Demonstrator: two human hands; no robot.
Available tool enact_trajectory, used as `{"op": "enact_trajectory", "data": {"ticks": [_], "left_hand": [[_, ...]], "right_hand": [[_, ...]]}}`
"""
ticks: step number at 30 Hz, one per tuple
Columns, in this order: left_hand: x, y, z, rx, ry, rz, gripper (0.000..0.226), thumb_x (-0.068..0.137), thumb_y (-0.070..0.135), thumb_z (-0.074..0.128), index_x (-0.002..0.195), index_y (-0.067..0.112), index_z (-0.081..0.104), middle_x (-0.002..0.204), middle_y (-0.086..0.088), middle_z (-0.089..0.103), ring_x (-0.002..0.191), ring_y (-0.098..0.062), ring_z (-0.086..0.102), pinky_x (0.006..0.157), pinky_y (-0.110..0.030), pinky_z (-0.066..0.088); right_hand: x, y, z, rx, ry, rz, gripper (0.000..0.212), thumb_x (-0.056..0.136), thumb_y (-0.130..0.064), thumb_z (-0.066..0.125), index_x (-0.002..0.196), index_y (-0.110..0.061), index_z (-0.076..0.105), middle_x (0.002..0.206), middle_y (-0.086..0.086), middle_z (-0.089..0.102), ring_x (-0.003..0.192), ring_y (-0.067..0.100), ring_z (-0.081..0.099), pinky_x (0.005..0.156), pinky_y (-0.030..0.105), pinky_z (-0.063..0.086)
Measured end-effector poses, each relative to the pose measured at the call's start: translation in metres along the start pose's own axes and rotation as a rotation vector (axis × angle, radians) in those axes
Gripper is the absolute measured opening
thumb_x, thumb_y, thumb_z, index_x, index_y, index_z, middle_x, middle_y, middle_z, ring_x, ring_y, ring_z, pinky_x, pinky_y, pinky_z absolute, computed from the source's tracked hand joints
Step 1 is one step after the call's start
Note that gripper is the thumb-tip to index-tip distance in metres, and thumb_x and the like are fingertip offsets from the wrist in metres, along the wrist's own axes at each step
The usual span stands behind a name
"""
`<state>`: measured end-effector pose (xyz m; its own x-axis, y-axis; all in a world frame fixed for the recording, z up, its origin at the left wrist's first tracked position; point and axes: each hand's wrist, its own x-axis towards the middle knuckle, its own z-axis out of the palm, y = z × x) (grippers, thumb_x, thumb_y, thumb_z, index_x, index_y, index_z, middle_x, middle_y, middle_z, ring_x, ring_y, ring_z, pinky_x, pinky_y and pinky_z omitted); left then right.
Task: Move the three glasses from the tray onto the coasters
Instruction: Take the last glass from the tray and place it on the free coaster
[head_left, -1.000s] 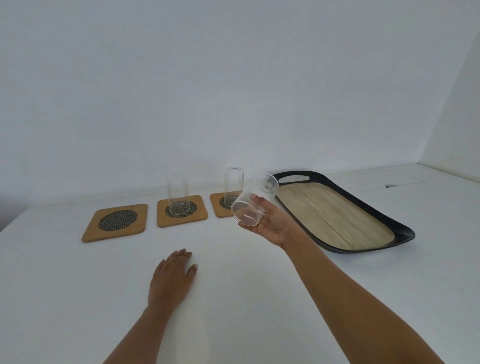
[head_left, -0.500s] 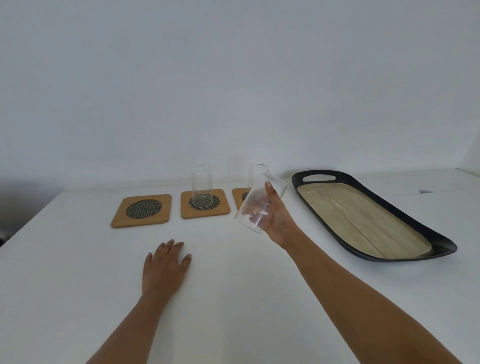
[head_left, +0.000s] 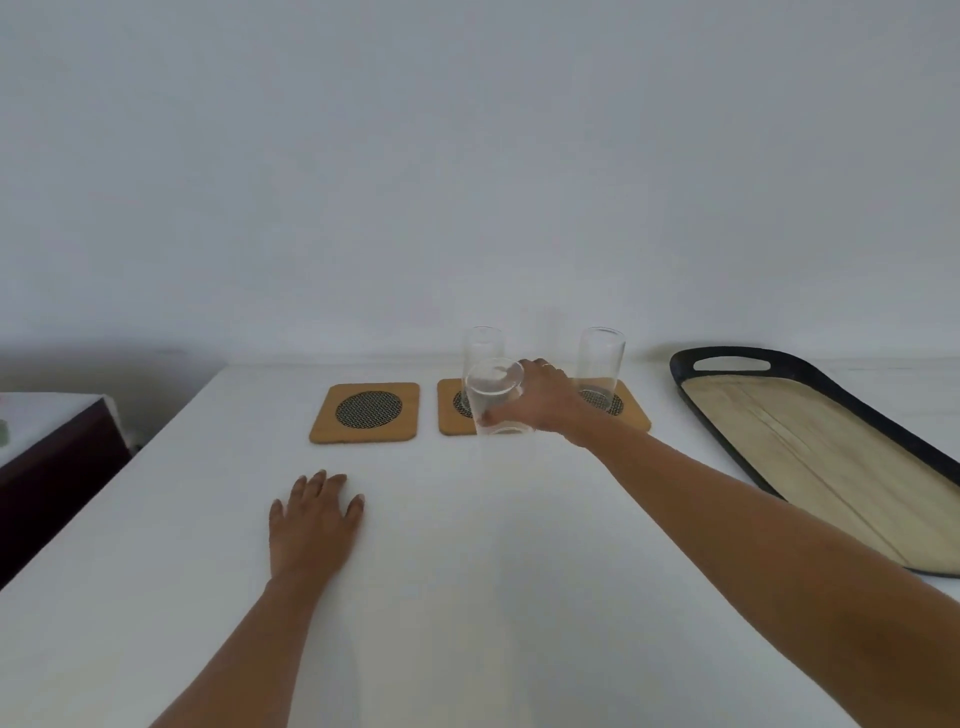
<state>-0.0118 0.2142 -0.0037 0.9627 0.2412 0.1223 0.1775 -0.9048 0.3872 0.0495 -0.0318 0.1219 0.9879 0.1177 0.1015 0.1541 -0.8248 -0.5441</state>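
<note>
Now your right hand (head_left: 545, 402) is wrapped around a glass (head_left: 493, 396) at mid-frame, thumb on the near side and fingers (head_left: 540, 366) curled round the far side. You hold the glass close to upright, tipped slightly — its rim faces up and a little toward you. It sits in front of the middle coaster (head_left: 451, 415) in the picture; whether its base touches anything you cannot tell from here. Your forearm runs from the lower right corner up to it.

Behind the held glass a second glass (head_left: 483, 343) stands upright on the middle coaster. Just right of your hand a third glass (head_left: 601, 358) stands upright on the right coaster (head_left: 631, 413), which your wrist partly covers. The left coaster (head_left: 364, 413), left of centre, is bare, its dark mesh disc showing in full.

Your left hand (head_left: 314, 525) lies flat on the white table (head_left: 156, 519) in the lower left of centre, fingers spread a little and holding nothing, well apart from the coasters.

At the right edge of the frame lies the tray (head_left: 737, 356) — dark rim, pale wooden floor, a handle slot at its far end — with no glass on it.

At the far left edge a dark cabinet (head_left: 57, 467) stands beside the table.
</note>
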Motion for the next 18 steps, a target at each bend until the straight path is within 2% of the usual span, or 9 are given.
{"op": "enact_trajectory", "data": {"ticks": [2, 5, 8, 10, 13, 18], "left_hand": [[0.002, -0.002, -0.001, 0.02, -0.001, -0.03, 0.05, 0.094, 0.041, 0.035, 0.139, 0.019, 0.033, 0.153, -0.004, 0.029, 0.144, -0.022, 0.017, 0.117, -0.048, 0.014], [0.003, 0.0, 0.002, 0.036, 0.005, -0.042, 0.05, 0.094, 0.041, 0.034, 0.14, 0.019, 0.031, 0.153, -0.004, 0.028, 0.144, -0.022, 0.017, 0.117, -0.05, 0.013], [0.002, 0.002, 0.003, 0.05, 0.01, -0.049, 0.051, 0.095, 0.04, 0.032, 0.14, 0.017, 0.03, 0.153, -0.005, 0.027, 0.144, -0.023, 0.017, 0.117, -0.05, 0.014], [0.002, 0.003, 0.003, 0.055, 0.01, -0.054, 0.051, 0.095, 0.039, 0.032, 0.14, 0.016, 0.03, 0.153, -0.006, 0.027, 0.144, -0.023, 0.017, 0.117, -0.051, 0.014], [0.001, 0.005, 0.004, 0.065, 0.028, -0.052, 0.05, 0.095, 0.039, 0.033, 0.139, 0.016, 0.031, 0.153, -0.006, 0.029, 0.144, -0.023, 0.019, 0.116, -0.051, 0.015], [0.002, 0.005, 0.004, 0.062, 0.028, -0.06, 0.05, 0.095, 0.039, 0.032, 0.139, 0.016, 0.031, 0.153, -0.006, 0.028, 0.144, -0.023, 0.018, 0.117, -0.051, 0.014]], "right_hand": [[0.01, -0.012, 0.003, -0.041, 0.0, -0.015, 0.063, 0.063, -0.041, 0.078, 0.114, -0.01, 0.057, 0.103, 0.004, 0.057, 0.098, 0.019, 0.052, 0.077, 0.028, 0.041], [0.018, -0.029, 0.003, -0.02, -0.046, -0.061, 0.077, 0.066, -0.036, 0.08, 0.131, -0.018, 0.044, 0.126, 0.004, 0.054, 0.118, 0.023, 0.05, 0.092, 0.032, 0.041], [0.029, -0.044, 0.008, -0.044, -0.095, -0.113, 0.077, 0.067, -0.039, 0.08, 0.132, -0.025, 0.041, 0.124, 0.003, 0.057, 0.117, 0.023, 0.051, 0.086, 0.029, 0.036], [0.038, -0.053, 0.017, -0.067, -0.111, -0.148, 0.075, 0.068, -0.037, 0.079, 0.132, -0.022, 0.041, 0.126, 0.004, 0.056, 0.118, 0.022, 0.049, 0.087, 0.027, 0.034], [0.052, -0.068, 0.03, -0.087, -0.065, -0.176, 0.077, 0.069, -0.034, 0.078, 0.134, -0.015, 0.041, 0.133, 0.007, 0.045, 0.123, 0.023, 0.046, 0.096, 0.029, 0.036], [0.077, -0.084, 0.044, -0.115, -0.025, -0.171, 0.083, 0.071, -0.038, 0.077, 0.139, -0.011, 0.039, 0.137, 0.007, 0.048, 0.13, 0.023, 0.041, 0.102, 0.034, 0.04]]}}
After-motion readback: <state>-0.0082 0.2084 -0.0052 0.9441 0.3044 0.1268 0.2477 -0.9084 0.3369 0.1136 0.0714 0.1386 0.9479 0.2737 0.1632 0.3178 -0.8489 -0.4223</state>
